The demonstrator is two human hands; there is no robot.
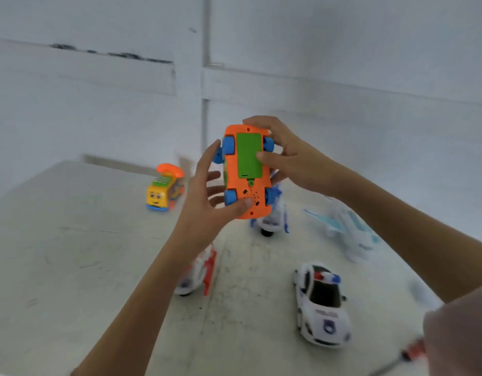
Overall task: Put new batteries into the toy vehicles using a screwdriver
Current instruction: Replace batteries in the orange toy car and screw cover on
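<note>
Left hand [207,191] gripping orange toy car [246,172] at lower end, thumb pressing on speaker holes. Right hand [286,156] clasping upper end, thumb lying on green battery cover [249,156]. Car being held above worktop [71,253], underside facing camera, blue wheels showing. Police car [321,305], yellow toy phone [165,188], white-red toy [199,270], pale blue winged toy [345,229] resting on worktop. Screwdriver [408,354] lying at lower right, blurred.
</note>
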